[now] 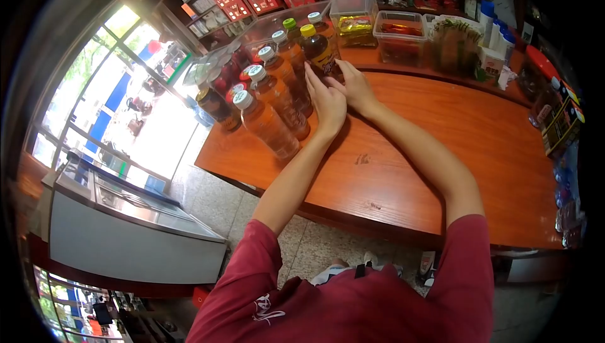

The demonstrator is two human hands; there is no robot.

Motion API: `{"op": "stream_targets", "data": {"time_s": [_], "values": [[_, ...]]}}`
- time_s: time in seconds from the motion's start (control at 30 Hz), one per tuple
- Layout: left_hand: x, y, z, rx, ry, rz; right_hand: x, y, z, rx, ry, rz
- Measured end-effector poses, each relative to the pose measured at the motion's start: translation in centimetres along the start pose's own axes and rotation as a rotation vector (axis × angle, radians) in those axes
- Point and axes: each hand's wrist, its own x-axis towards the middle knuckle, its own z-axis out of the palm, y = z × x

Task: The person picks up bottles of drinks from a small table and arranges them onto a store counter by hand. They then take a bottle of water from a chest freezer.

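Now the yellow-capped bottle (320, 52) is clasped between left hand (329, 103) and right hand (358, 86), upright beside other bottles (278, 98) on the table (460, 116); positioning seems in hand, steady, level handling called for.

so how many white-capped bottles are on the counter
5: front bottle, second bottle, third bottle and fourth bottle in a receding row; the fifth bottle behind the yellow-capped bottle. More may be hidden.
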Motion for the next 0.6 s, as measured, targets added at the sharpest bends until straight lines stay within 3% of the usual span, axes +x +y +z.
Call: {"op": "stream_targets", "data": {"time_s": [0.17, 0.33, 0.47, 0.6], "values": [[0.0, 0.7, -0.1, -0.117, -0.006, -0.042, 0.1, -0.7, -0.7, -0.013, -0.035, 0.029], [0.3, 0.2, 0.4, -0.077, 0.058, 0.021, 0.0, -0.6, -0.4, -0.038, -0.017, 0.022], [0.4, 0.7, -0.1, -0.033, 0.024, -0.043, 0.1, -0.3, -0.3, -0.036, -0.017, 0.014], [0.7, 2.9, -1.1, -0.106, 0.012, 0.179, 0.2, -1.0, -0.5, -0.051, 0.003, 0.002]]}}
